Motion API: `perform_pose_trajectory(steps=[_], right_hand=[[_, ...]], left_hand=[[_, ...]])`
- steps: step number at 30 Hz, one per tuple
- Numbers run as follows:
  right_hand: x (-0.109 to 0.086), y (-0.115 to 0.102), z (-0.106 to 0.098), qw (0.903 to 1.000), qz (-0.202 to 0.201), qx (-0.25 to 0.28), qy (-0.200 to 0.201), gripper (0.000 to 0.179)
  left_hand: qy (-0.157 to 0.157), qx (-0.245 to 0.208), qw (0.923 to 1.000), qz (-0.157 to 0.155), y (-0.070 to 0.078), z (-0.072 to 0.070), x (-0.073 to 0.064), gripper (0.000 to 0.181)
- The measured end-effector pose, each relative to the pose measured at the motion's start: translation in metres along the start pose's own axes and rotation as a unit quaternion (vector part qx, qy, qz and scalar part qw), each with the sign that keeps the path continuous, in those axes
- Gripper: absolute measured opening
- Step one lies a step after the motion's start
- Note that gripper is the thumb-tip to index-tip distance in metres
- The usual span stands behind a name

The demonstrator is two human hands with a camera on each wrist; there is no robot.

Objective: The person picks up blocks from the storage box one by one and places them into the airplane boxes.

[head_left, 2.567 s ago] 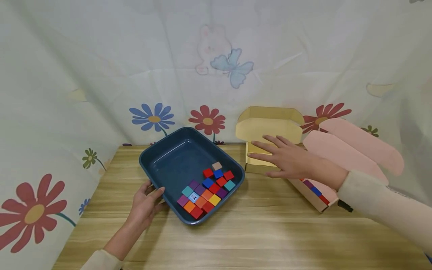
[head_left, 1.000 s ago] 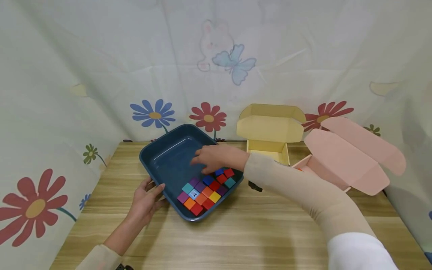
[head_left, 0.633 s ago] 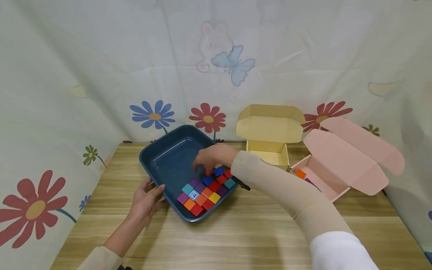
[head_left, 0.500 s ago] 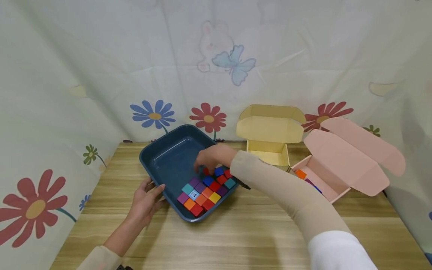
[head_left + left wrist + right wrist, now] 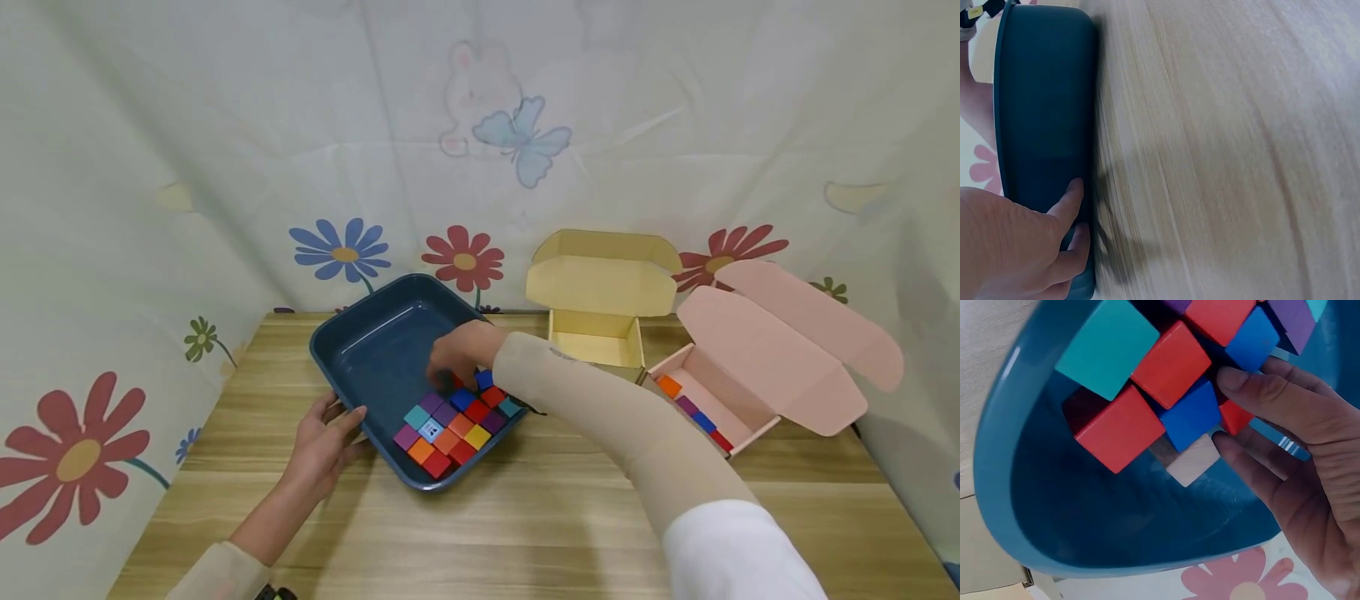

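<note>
A dark blue tray stands on the table, colored wooden cubes gathered toward its near right part. My left hand grips its left rim, thumb over the edge; in the left wrist view the fingers lie against the outer wall. Inside the tray, my right hand pinches a red cube between thumb and fingers. Around that cube sit a blue cube, a plain wood cube and a teal cube. One light blue cube bears a printed pattern.
Right of the tray stands an open yellow box with its lid raised. Beside it, an open pink box holds a row of cubes: orange, purple, blue and red. A flowered cloth hangs behind the wooden table.
My right hand has come from over the pink box, left into the tray, and closed on a red cube. The row in the pink box now shows. My left hand keeps its hold.
</note>
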State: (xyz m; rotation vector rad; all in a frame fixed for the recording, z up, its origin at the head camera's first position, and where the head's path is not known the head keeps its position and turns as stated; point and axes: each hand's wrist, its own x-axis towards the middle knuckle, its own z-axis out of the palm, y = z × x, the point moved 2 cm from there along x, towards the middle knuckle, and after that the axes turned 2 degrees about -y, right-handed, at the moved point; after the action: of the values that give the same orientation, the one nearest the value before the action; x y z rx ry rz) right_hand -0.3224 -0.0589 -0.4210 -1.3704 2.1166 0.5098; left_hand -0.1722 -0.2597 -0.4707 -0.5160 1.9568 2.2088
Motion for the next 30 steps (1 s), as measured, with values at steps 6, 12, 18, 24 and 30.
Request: perform_pose_trajectory(steps=[6, 12, 18, 24, 30], right_hand=[[0.005, -0.001, 0.001, 0.9994, -0.014, -0.033, 0.001, 0.044], [0.006, 0.001, 0.002, 0.9997, -0.015, -0.021, 0.0, 0.039], [0.007, 0.003, 0.003, 0.9999, -0.007, -0.015, 0.0, 0.033], [0.002, 0.007, 0.0, 0.9997, -0.015, -0.006, 0.019, 0.03], [-0.003, 0.01, -0.005, 0.9993, -0.011, -0.001, 0.035, 0.032]], left_hand=[[-0.001, 0.0, 1.0, 0.001, 0.001, 0.0, 0.0, 0.075], [0.0, 0.0, 1.0, -0.004, 0.001, 0.0, 0.0, 0.075], [0.001, -0.004, 1.0, -0.004, 0.001, 0.001, 0.0, 0.075], [0.003, 0.0, 1.0, -0.005, 0.001, 0.001, 0.0, 0.074], [0.004, -0.001, 1.0, -0.007, 0.001, 0.002, 0.001, 0.074]])
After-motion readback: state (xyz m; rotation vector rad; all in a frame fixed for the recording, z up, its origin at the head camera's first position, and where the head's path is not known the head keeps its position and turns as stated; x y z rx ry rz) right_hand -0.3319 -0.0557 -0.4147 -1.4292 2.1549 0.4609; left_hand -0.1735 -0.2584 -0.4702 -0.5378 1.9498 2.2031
